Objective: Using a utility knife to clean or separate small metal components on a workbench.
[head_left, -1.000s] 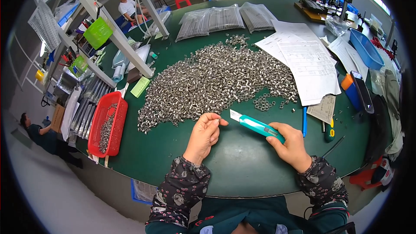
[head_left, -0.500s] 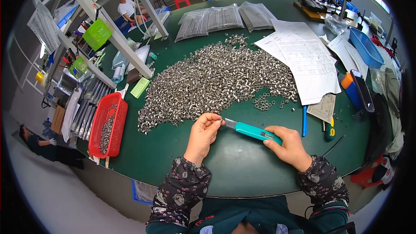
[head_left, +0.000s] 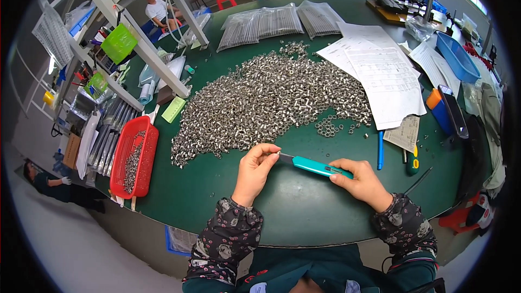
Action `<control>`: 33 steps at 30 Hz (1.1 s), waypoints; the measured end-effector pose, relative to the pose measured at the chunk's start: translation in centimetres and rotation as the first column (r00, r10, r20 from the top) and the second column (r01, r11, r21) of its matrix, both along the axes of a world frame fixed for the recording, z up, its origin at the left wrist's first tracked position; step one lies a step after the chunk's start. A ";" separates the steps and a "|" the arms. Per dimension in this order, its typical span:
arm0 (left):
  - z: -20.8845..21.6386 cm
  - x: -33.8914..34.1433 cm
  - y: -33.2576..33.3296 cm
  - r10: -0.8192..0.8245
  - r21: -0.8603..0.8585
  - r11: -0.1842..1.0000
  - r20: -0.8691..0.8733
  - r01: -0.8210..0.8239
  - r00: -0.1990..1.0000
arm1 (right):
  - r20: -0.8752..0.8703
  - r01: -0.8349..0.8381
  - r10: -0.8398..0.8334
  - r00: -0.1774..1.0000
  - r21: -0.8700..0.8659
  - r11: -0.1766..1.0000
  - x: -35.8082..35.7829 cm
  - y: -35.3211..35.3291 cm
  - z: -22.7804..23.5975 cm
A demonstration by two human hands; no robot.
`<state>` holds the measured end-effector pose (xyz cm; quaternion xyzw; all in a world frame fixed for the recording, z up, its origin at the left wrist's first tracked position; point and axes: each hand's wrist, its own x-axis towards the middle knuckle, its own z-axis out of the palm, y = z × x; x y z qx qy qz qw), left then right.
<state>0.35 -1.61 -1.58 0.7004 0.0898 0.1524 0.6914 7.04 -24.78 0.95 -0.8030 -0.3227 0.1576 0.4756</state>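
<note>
My right hand [head_left: 361,180] grips a teal utility knife [head_left: 313,166] by its rear end, its blade pointing left. Between the thumb and forefinger of my left hand [head_left: 253,172] is a small metal ring [head_left: 279,153], mostly covered by the fingertips. The blade's tip reaches the ring; whether it is inside the bore or against the edge I cannot tell. Just beyond both hands spreads a large heap of small silvery metal rings [head_left: 260,103] on the green table [head_left: 304,211]. A few rings lie flat and loose at its right side.
At left stands a red basket [head_left: 143,179] partly filled with rings. Bagged metal rods [head_left: 279,23] lie at the back. Papers [head_left: 382,84], a blue pen [head_left: 380,151], a screwdriver [head_left: 413,164] and a phone [head_left: 453,113] are on the right. A shelf post [head_left: 157,62] rises at left.
The knife has rolled in my right hand, so its broad side shows less. Its blade has moved slightly down and left against the ring. My left hand has barely shifted.
</note>
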 end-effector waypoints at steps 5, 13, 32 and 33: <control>0.3 -0.1 -0.2 0.056 0.371 0.926 0.044 -0.069 0.997 | 0.082 0.087 -0.091 0.992 0.057 0.995 -0.7 0.1 -0.8; 0.6 0.0 -0.5 0.038 -0.195 0.979 -0.100 -0.057 0.994 | 0.449 0.138 -0.140 0.883 0.039 0.990 -1.3 0.3 0.2; -0.2 0.1 -0.3 0.043 0.144 0.988 0.101 -0.058 0.994 | 0.024 0.052 -0.052 0.998 0.010 0.999 -0.7 0.1 -0.3; 0.4 0.0 -0.3 0.013 -0.058 0.998 0.002 -0.013 1.000 | 0.261 0.103 -0.107 0.959 0.031 0.994 -1.2 0.3 -0.2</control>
